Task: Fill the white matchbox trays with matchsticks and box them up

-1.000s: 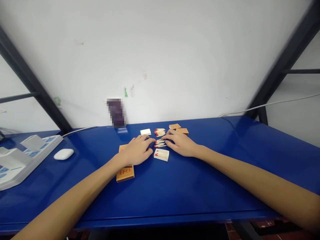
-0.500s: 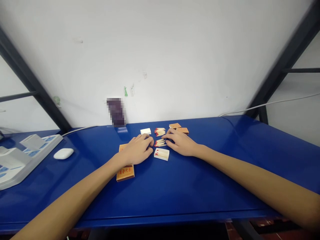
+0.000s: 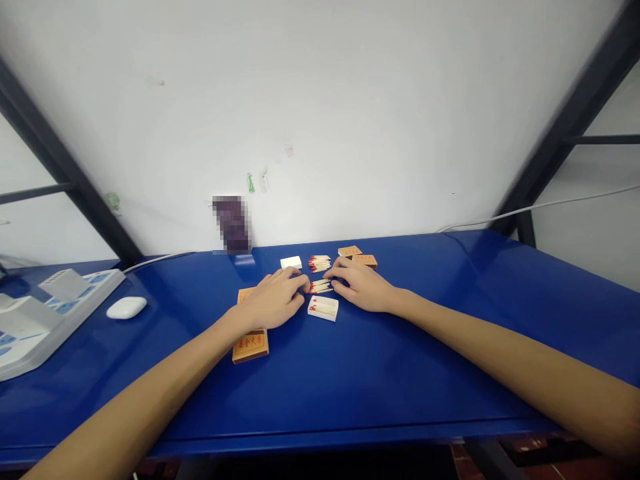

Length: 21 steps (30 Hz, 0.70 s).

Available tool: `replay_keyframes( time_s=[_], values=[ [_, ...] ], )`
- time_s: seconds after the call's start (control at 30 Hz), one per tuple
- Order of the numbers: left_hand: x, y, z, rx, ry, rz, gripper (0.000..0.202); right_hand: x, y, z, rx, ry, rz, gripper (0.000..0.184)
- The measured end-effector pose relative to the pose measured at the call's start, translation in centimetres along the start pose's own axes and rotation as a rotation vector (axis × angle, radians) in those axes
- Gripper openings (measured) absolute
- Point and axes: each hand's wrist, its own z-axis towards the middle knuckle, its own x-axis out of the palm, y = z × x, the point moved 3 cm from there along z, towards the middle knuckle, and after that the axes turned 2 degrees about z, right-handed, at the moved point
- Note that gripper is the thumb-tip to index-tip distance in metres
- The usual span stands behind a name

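My left hand (image 3: 277,298) rests over the orange matchboxes (image 3: 251,345) on the blue table. Its fingers are bent and apart, the tips at the red heads of a small pile of matches (image 3: 320,287). At the pale stick ends of that pile is my right hand (image 3: 363,285), thumb and forefinger spread, nothing gripped. Behind lies a second, fuller pile of matches (image 3: 320,263). Nearer me, a white matchbox tray (image 3: 324,309) holds several matches. Another white tray (image 3: 291,263), its inside not visible to me, lies beyond my left hand.
Two orange matchbox sleeves (image 3: 365,261) lie behind my right hand. On the left are a white oval case (image 3: 127,307) and a white power strip (image 3: 85,300) with plugs. A blurred dark object (image 3: 233,223) leans on the wall. Cables run along the table's back.
My left fingertips have moved slightly right, up to the match heads of the nearer pile. My right hand stays almost where it was.
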Motion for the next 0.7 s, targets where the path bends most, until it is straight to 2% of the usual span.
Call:
replay_keyframes(
  time_s=[0.5,0.7],
  values=[
    [0.09,0.10,-0.01,0.028,-0.001,-0.020,0.032,0.07,-0.06,-0.02,-0.023,-0.006,0.016,0.027],
    [-0.06,-0.02,0.01,0.031,-0.016,-0.039,0.025,0.08,-0.08,-0.03,-0.024,-0.013,0.019,0.026]
  ],
)
